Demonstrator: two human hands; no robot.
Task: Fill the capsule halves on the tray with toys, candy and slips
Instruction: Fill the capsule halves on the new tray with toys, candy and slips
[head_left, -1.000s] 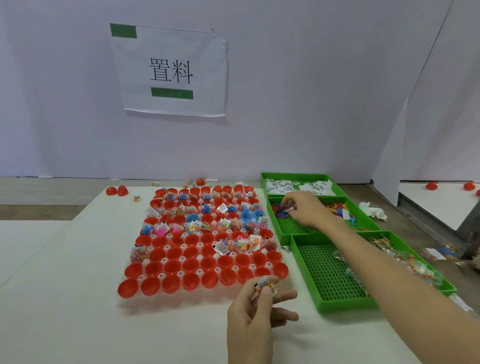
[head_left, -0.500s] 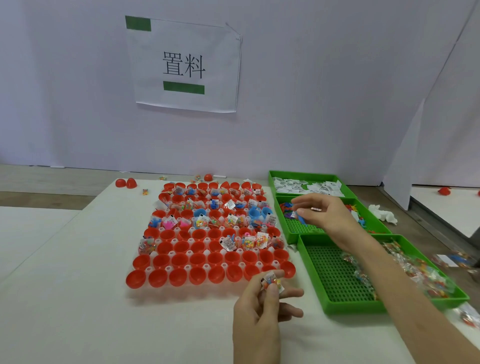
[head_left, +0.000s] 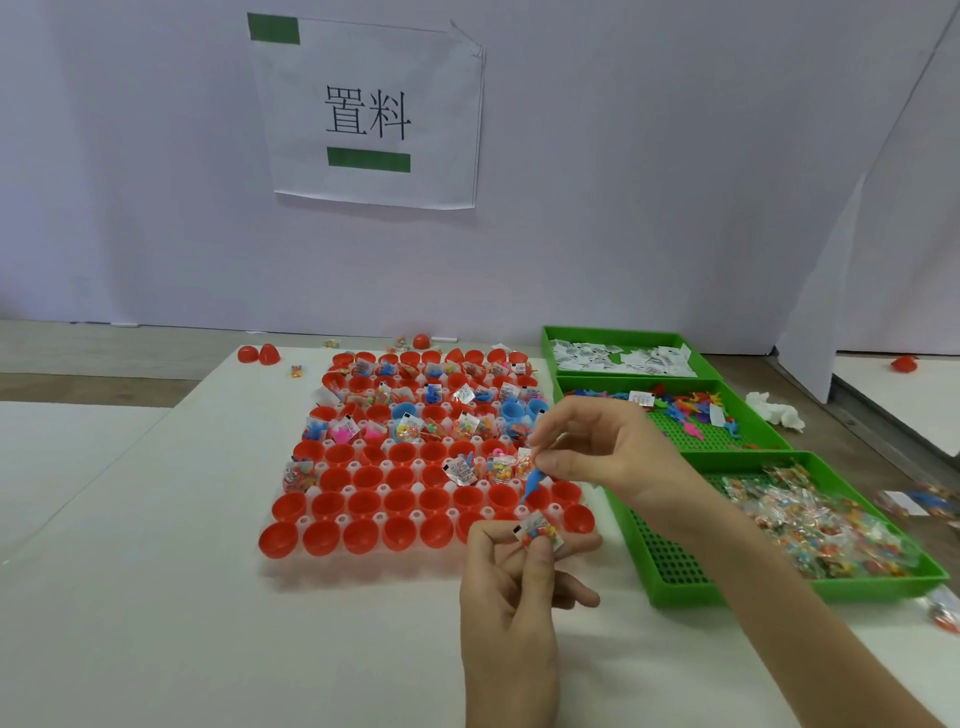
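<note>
A clear tray (head_left: 306, 564) of red capsule halves (head_left: 363, 506) lies on the white table; the far rows hold toys, candy packets and slips, the near rows stand bare. My left hand (head_left: 511, 613) pinches a small candy packet (head_left: 540, 532) at the tray's near right corner. My right hand (head_left: 602, 454) hovers over the tray's right side and pinches a blue toy (head_left: 535, 480) that hangs from its fingertips.
Three green bins line the right: paper slips (head_left: 623, 358) at the back, coloured toys (head_left: 691, 408) in the middle, candy packets (head_left: 821, 525) nearest. Loose red halves (head_left: 258, 355) lie at the far left. A crumpled tissue (head_left: 774, 413) sits beyond the bins.
My right hand left the middle toy bin and came left over the tray with a blue toy. My left hand kept the candy packet and barely moved. The camera tilted and moved closer.
</note>
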